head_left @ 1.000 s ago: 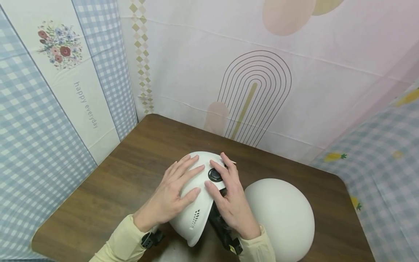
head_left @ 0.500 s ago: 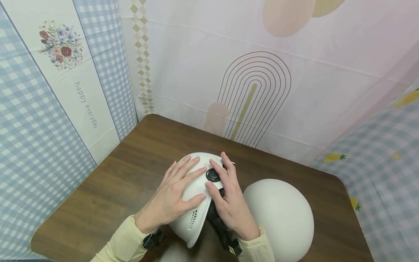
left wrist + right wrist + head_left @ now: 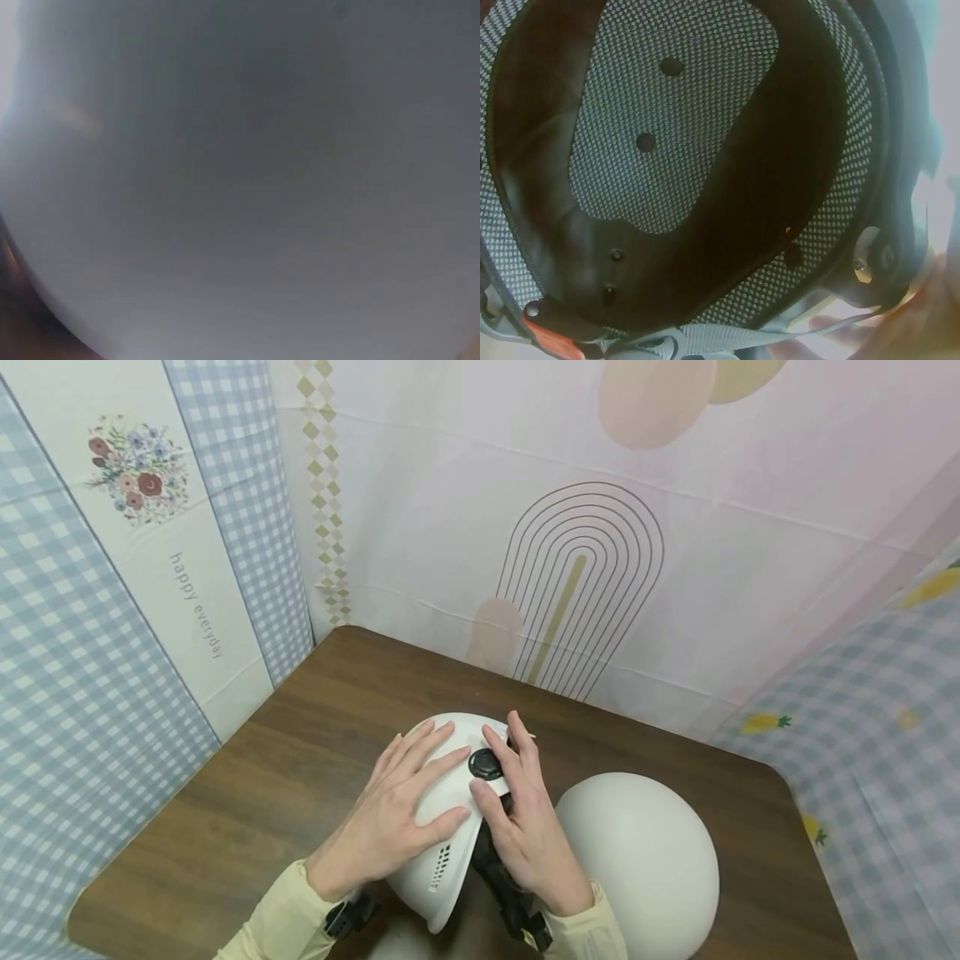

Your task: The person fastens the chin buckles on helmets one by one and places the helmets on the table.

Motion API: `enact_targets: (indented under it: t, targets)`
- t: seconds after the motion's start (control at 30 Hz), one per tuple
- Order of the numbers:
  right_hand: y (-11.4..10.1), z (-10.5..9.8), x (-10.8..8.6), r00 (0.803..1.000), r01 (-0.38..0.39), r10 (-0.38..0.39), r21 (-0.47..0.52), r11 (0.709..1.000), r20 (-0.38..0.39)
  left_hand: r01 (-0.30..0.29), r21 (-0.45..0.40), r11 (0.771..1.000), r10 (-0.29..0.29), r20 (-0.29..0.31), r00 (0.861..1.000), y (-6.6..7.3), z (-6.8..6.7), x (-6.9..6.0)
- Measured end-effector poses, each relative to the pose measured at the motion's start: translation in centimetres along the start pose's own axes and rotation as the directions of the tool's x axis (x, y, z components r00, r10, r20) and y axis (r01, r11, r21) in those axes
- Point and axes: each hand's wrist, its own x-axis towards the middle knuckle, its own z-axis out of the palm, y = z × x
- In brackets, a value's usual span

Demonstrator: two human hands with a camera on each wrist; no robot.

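A white helmet point(image 3: 452, 795) stands tilted between both hands in the head view, its opening toward the right. A black round knob point(image 3: 486, 764) and a row of small vents mark its side. Spread fingers of my left hand point(image 3: 386, 818) rest on the shell, thumb above the vents. My right hand point(image 3: 531, 835) grips the shell near the rim, thumb and index finger beside the knob; its lower fingers are hidden. Inside, the right wrist view shows a mesh liner point(image 3: 667, 112), a grey strap point(image 3: 727, 337) and a red piece point(image 3: 553, 341). A blurred grey surface fills most of the left wrist view.
A smooth white dome point(image 3: 637, 860) sits right of the right forearm on the brown wooden table point(image 3: 247, 793). Part of a pale object point(image 3: 405, 942) shows at the bottom edge. Patterned cloth point(image 3: 420, 527) hangs behind and beside the table.
The helmet's knob has shifted slightly left relative to the right fingers. My left thumb has slid a little right and down on the shell. Both hands stay on the helmet.
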Motion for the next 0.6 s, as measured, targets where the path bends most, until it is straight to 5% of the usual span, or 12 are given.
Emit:
enact_targets:
  t: [0.6]
  targets:
    - [-0.13, 0.09, -0.26, 1.0, 0.006, -0.006, 0.004, 1.0, -0.01, 0.018, -0.025, 1.0, -0.019, -0.029, 0.999, 0.05, 0.03, -0.07]
